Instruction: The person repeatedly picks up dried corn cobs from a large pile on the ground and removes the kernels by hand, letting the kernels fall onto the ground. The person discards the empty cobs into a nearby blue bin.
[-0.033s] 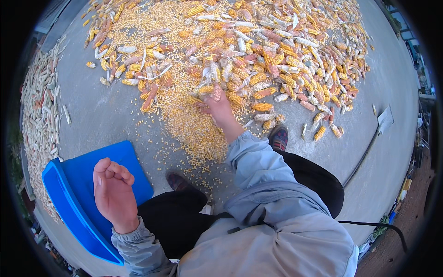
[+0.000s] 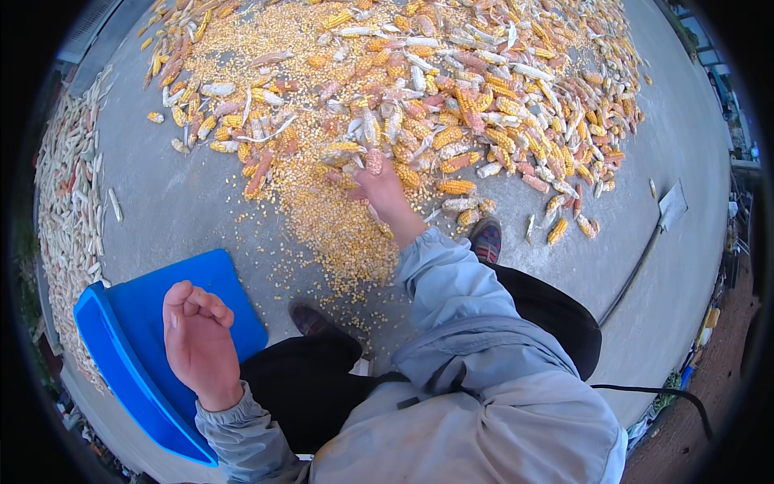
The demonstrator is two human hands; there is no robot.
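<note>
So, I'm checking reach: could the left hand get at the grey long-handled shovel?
Probably not: the grey-sleeved right arm and black-trousered right leg lie between the left hand and that shovel.

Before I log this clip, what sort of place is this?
Probably an outdoor farmyard: bare concrete ground strewn with corn ears and loose kernels, plus a heap of pale cobs at left.

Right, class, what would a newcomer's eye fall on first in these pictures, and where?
First, the broad spread of yellow and reddish corn across the top, with loose kernels trailing down toward the shoes and the right hand at the corn's near side. Next, the bright blue plastic at lower left, behind the left hand in this view. Then the long, pale heap along the left edge.
</note>
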